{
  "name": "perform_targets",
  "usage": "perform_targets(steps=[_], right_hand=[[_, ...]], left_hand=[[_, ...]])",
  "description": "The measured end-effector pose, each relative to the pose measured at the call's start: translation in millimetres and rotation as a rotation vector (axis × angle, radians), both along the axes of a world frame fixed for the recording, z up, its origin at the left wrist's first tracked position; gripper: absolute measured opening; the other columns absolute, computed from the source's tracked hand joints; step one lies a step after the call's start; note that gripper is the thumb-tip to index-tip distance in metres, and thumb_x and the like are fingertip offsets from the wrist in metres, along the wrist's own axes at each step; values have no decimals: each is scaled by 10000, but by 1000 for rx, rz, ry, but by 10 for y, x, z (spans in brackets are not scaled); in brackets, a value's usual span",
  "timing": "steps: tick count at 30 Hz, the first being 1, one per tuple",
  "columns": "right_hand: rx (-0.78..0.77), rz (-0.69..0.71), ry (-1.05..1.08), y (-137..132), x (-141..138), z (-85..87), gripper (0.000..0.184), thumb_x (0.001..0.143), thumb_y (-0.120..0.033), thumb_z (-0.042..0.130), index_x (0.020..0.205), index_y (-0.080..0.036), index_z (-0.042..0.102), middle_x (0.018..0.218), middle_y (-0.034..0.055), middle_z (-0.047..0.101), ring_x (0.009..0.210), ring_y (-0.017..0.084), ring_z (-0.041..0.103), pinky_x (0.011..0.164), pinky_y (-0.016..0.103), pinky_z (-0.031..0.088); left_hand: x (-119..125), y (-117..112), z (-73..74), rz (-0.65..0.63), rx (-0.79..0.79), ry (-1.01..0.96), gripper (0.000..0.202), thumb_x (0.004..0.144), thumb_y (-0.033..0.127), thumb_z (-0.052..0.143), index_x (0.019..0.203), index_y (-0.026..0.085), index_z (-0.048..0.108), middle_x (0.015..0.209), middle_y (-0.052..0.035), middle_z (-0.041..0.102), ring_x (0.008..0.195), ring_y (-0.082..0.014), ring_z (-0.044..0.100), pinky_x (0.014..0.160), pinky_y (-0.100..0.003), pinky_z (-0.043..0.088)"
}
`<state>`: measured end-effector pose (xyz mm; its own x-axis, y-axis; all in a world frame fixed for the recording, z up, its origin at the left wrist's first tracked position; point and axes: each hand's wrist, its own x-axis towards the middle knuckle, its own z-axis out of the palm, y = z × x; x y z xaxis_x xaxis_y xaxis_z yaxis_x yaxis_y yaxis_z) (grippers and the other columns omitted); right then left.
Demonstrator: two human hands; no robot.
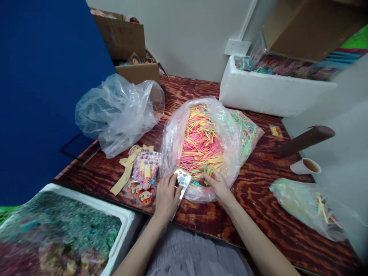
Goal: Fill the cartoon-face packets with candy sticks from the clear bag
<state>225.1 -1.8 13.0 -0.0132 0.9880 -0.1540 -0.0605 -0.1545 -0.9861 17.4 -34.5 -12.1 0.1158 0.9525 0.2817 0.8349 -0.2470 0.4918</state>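
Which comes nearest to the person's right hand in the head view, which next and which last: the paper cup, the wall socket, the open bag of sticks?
1. Open bag of sticks: right at the right hand.
2. Paper cup: off to the right.
3. Wall socket: high at the back.

Open stick bag (172, 136): 1. Relative to it: left hand (166, 194) + right hand (220, 187) = 2 hands, near side; rear-right foam box (264, 94) + front-left foam box (125, 220) = 2; paper cup (299, 167), right: 1; sticks (201, 142) inside: too many to count
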Motion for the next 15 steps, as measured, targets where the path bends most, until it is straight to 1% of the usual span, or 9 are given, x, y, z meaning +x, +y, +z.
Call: perform_targets(steps=[2, 5, 8, 12, 15], right_hand=[[-1, -20, 12, -57, -40, -47, 230, 777, -374, 636, 916, -191, 636, 765, 11, 663, 713, 179, 618, 704, 303, 495], [89, -20, -159, -152, -65, -120, 157, 800, -355, 607, 810, -205, 652, 787, 15, 667, 802, 206, 621, 768, 320, 481], [146, -6, -271, -214, -76, -145, 162, 838, -336, 555, 811, -210, 654, 795, 15, 669, 818, 209, 620, 776, 313, 464], [176, 36, -279, -240, -96, -114, 168, 855, -320, 543, 814, -210, 663, 803, 15, 677, 818, 205, 628, 772, 301, 459], [180, 52, -247, -254, -102, -93, 170, 871, -317, 542, 833, -214, 672, 832, 18, 691, 851, 210, 639, 798, 306, 469]], left_hand=[[2, 0, 5, -2, -3, 7, 402, 919, 307, 507, 1300, 181, 496, 1280, -137, 575, 1162, -285, 535, 954, -453, 440], [7, -1, 7, -1, -11, 16, 406, 918, 312, 507, 1300, 174, 492, 1282, -138, 573, 1162, -284, 531, 959, -454, 436], [8, 2, 6, -1, -21, 21, 407, 914, 308, 510, 1301, 183, 486, 1272, -134, 576, 1151, -291, 533, 949, -465, 440], [8, 22, 54, -13, -29, 18, 416, 890, 274, 535, 1296, 198, 486, 1263, -129, 573, 1135, -296, 540, 942, -469, 449], [46, 36, 169, -14, -20, 5, 413, 890, 253, 527, 1297, 201, 484, 1282, -134, 557, 1157, -300, 536, 953, -476, 449]])
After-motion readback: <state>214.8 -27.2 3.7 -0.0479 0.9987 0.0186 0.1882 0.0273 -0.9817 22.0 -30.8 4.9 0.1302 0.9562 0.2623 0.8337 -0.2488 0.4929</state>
